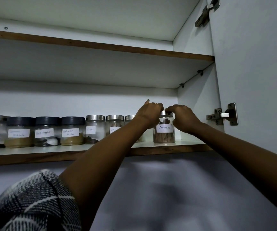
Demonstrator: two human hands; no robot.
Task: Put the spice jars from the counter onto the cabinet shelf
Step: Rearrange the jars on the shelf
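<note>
Both hands (151, 114) grip the cinnamon-stick jar's (164, 130) lid.

Cinnamon jar (164, 129) on the cabinet shelf (191, 144), at right end of jar row (51, 132).

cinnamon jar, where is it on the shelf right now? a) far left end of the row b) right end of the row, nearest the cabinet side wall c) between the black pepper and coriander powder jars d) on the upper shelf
b: the cinnamon jar stands at the right end of the row on the lower shelf, with the left hand and right hand gripping its lid.
</note>
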